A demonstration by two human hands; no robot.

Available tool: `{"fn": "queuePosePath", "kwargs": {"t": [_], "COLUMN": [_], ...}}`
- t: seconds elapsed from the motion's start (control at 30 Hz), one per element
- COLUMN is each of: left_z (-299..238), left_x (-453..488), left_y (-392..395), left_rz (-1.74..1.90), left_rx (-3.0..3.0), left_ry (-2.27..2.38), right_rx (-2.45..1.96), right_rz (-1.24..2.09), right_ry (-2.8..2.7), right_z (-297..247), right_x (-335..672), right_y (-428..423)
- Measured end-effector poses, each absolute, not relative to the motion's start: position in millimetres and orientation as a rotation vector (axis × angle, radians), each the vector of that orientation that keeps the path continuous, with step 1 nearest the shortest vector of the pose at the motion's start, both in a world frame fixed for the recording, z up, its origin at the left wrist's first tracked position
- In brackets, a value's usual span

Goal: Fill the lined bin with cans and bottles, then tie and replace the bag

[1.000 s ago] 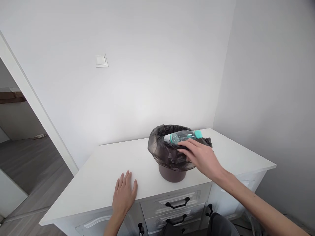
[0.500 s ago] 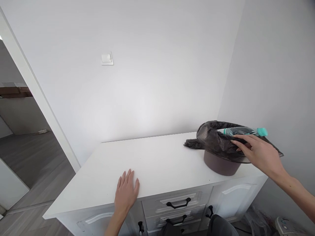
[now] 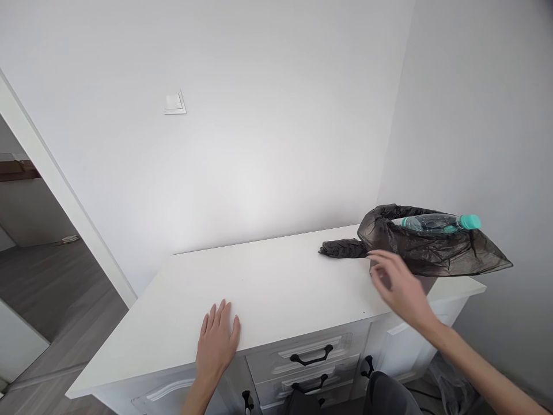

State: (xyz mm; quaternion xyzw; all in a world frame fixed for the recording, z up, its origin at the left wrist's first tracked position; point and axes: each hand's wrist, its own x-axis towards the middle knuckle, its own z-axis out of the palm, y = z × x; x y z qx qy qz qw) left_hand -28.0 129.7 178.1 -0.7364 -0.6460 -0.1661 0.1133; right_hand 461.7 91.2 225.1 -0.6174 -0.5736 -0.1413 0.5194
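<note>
My left hand (image 3: 217, 340) lies flat near the front edge of the white cabinet top (image 3: 259, 288), fingers stretched out and holding nothing. My right hand (image 3: 400, 291) hovers in front of the brownish bin (image 3: 427, 283), its thumb and fingers bent but apart with nothing between them. Its fingertips come close to a rolled-up black plastic bundle (image 3: 341, 249) beside the bin; whether they touch it I cannot tell. A thin black garbage bag (image 3: 444, 253) is draped over the bin and hides most of it. In the bag's mouth lies a clear plastic bottle (image 3: 432, 223) with a turquoise cap.
Below the top are white drawers with black handles (image 3: 311, 355). Behind stands a white wall with a light switch (image 3: 174, 103); another wall meets it at right. A doorway is at left, and clear plastic (image 3: 449, 377) lies on the floor at lower right.
My right hand has let go of the bag's edge and moved left and down towards the black roll. The bag now hangs lower over the bin's front. My left hand stays put.
</note>
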Motion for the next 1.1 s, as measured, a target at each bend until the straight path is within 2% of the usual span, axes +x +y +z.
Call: {"fn": "queuePosePath", "kwargs": {"t": [0.17, 0.3, 0.5, 1.1], "left_z": [181, 181, 177, 177], "left_x": [-28, -28, -28, -29], "left_y": [129, 129, 132, 132], "left_rz": [-0.458, -0.453, -0.443, -0.495], "left_rx": [-2.154, -2.167, -2.168, -2.164], "left_ry": [-1.906, -1.936, -1.956, -1.933], "right_rx": [-1.532, -1.706, -1.966, -1.968], "right_rz": [-0.003, 0.087, 0.12, 0.115], "right_ry": [-1.784, -1.84, -1.871, -1.884], "right_z": [158, 131, 127, 131], "right_x": [420, 401, 392, 390], "right_y": [137, 173, 194, 190]}}
